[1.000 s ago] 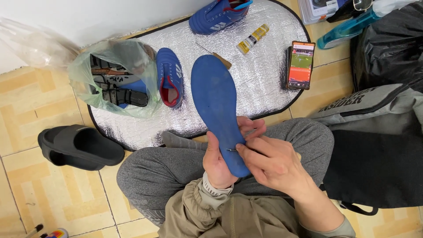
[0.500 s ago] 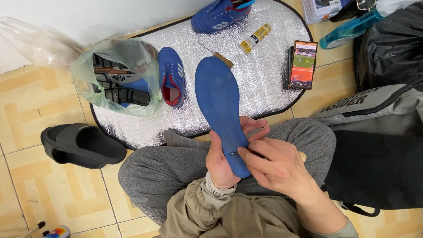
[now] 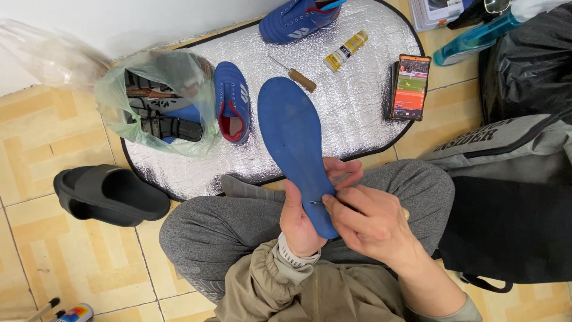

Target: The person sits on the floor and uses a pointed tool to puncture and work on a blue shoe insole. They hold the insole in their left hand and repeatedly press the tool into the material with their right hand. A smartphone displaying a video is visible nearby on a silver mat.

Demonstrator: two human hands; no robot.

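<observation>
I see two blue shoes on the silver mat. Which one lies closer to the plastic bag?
The blue shoe with the red lining, right beside the green plastic bag. The other blue shoe sits apart at the mat's far edge, cut off by the picture's top.

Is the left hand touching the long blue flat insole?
Touching. The head view shows the left hand wrapped around the lower end of the long blue flat insole, its fingers lying against the edge with no gap.

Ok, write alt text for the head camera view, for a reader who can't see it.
Seen from above, a seated person's left hand holds a blue insole while the right hand pinches a needle at its edge. Ahead, a silver mat holds blue shoes, a glue tube and a phone.
</observation>
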